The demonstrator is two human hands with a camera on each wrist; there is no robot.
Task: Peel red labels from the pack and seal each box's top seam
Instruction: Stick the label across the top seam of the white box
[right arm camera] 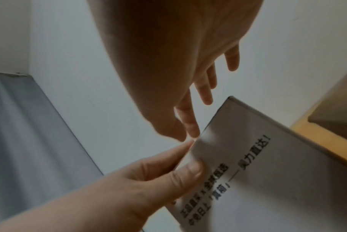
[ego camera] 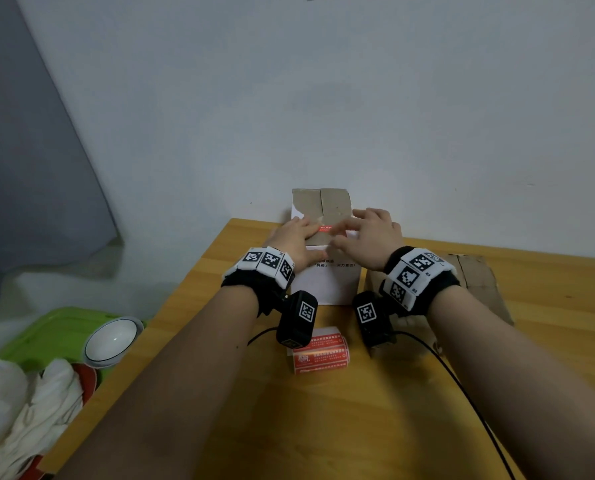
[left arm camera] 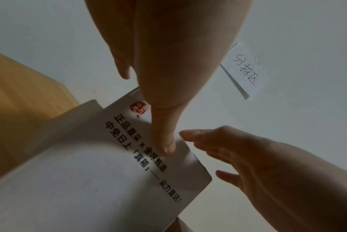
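A white box with brown top flaps stands on the wooden table against the wall. A red label lies across its top seam near the front edge. My left hand lies flat on the top left of the label, its thumb pressing the printed front face. My right hand rests with spread straight fingers on the top right of the label. The pack of red labels lies on the table in front of the box.
A flattened brown cardboard box sits to the right. Off the table's left edge are a green tray, a white bowl and white cloth. A black cable runs across the table. A handwritten note hangs on the wall.
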